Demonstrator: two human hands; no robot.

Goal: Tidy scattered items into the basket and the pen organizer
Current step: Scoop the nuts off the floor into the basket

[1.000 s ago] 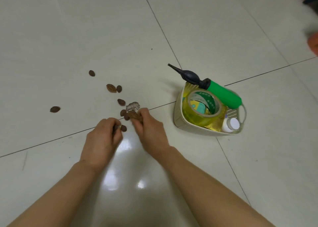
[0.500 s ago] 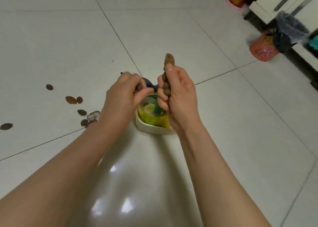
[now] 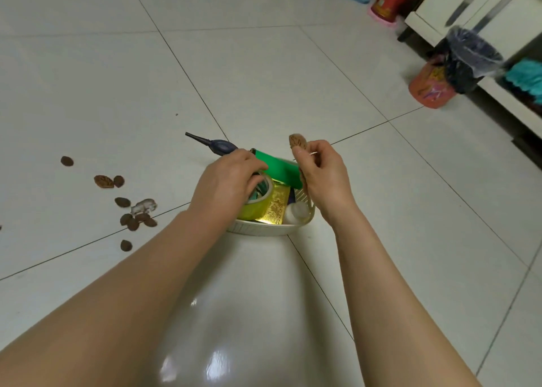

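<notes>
Brown pits are what this job is mostly about now, and a fair number of them are not yet dealt with. At the left of the frame a loose scatter of peach pits (image 3: 133,220) lies on the pale floor tiles (image 3: 88,78), some bunched around a small grey toy animal (image 3: 143,205), others strung out toward the upper left, and one sits alone lower down. None of these is in anything.

At the centre, the white basket (image 3: 264,230) already holds a good load: a roll of yellowish tape (image 3: 258,207), a gold foil card (image 3: 274,207), a white-capped bottle (image 3: 296,212), and a green pump (image 3: 278,171) with a dark nozzle that lies across the rim and pokes out toward the upper left.

The left hand (image 3: 227,185) is down over the basket, fingers curled toward the tape roll; whether it holds anything I cannot tell, since the palm faces away. The right hand (image 3: 322,178) is raised just above the basket's right side, fingers bunched and clamped on a held pit (image 3: 297,142) that sticks up above the thumb, with perhaps more tucked in the fist.

By my reckoning the bulky things are done and the pits are in mid-transfer. No pen organizer shows anywhere here, so that half I cannot judge. A red bin (image 3: 434,88) stands at the upper right, apart from it all.
</notes>
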